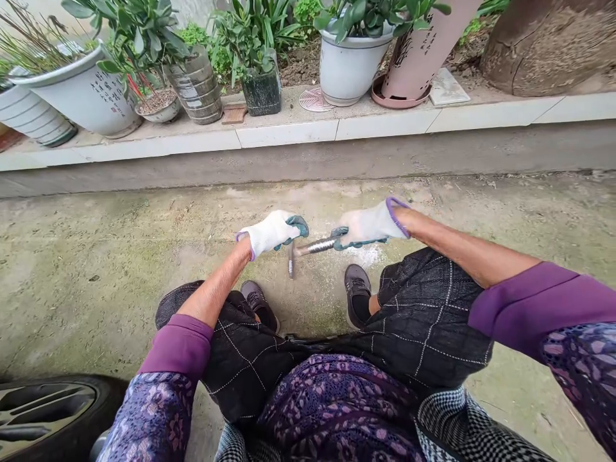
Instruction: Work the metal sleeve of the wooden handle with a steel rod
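My right hand, in a white knit glove with green coating on the fingers, is wrapped round the handle of a hammer. The handle has a worn, silvery look, and the hammer's narrow head lies at its left end, above the concrete. My left hand, gloved the same way, is closed, with its curled fingertips at the upper end of the hammer head. Whether those fingers grip the head or some small thing is hidden. White powder is scattered on the ground below my right hand.
A tiled ledge crosses ahead, bearing several potted plants, among them a white pot and a pink planter. My shoes stand either side of the hammer. A car wheel is at the lower left, on mossy concrete.
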`<act>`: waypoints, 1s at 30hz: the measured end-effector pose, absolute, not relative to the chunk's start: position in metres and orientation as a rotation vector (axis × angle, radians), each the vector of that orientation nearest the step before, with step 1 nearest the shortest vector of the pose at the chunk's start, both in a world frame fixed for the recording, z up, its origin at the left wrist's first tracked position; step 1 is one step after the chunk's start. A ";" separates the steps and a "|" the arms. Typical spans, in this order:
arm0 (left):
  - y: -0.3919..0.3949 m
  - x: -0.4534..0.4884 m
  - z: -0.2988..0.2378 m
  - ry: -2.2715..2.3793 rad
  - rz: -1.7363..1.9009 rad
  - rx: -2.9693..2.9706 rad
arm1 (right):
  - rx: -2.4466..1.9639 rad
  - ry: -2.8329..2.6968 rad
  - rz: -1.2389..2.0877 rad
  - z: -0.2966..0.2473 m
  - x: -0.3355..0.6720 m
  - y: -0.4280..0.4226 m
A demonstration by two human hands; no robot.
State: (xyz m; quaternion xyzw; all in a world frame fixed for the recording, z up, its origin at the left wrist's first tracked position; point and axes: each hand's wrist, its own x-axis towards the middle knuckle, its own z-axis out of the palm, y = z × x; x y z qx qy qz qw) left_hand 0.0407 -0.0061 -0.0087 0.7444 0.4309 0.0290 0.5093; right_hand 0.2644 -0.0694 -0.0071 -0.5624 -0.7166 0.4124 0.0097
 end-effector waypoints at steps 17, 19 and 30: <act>-0.003 0.050 -0.014 0.905 0.483 1.443 | -2.264 -2.174 0.208 0.022 0.272 -0.035; -0.004 0.048 -0.013 0.872 0.491 1.437 | -2.210 -2.007 0.336 0.029 0.270 -0.035; 0.009 0.034 0.000 0.826 0.266 1.724 | -1.478 -1.886 1.795 0.046 0.270 -0.075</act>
